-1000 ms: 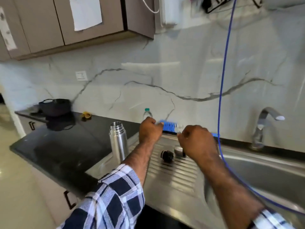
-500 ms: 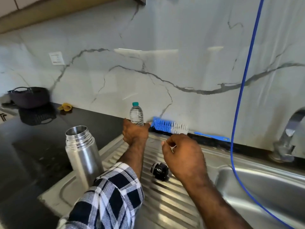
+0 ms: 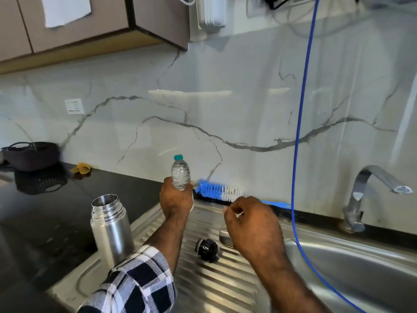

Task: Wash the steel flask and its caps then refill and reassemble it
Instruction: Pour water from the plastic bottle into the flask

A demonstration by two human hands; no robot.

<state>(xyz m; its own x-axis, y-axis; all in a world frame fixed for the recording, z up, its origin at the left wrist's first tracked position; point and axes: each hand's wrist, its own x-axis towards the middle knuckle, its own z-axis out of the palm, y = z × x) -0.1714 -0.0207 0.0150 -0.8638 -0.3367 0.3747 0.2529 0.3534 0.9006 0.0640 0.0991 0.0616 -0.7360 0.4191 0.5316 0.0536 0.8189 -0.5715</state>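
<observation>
The left hand is reaching forward past the steel flask, its fingers wrapping round the lower part of a small plastic water bottle and holding it upright, teal cap on top, above the far edge of the ribbed drainboard. The left forearm is stretching out of a rolled checked sleeve just right of the flask. The right hand is hovering to the right of the flask over the drainboard, back of the hand up, its fingers curling loosely with thumb and forefinger close together; whether they are pinching anything cannot be told. The flask is standing upright and uncapped at the drainboard's left edge, beside the black desk. A black inner cap is lying on the ridges to the right of the flask, and a steel cap is sitting just beyond it, partly hidden under the right hand. A blue and white bottle brush is lying along the marbled wall behind the drainboard. Further right of the flask, a blue cable is hanging down into the sink basin, with a tap behind it. Far left of the flask, a dark basket is sitting on the desk.
</observation>
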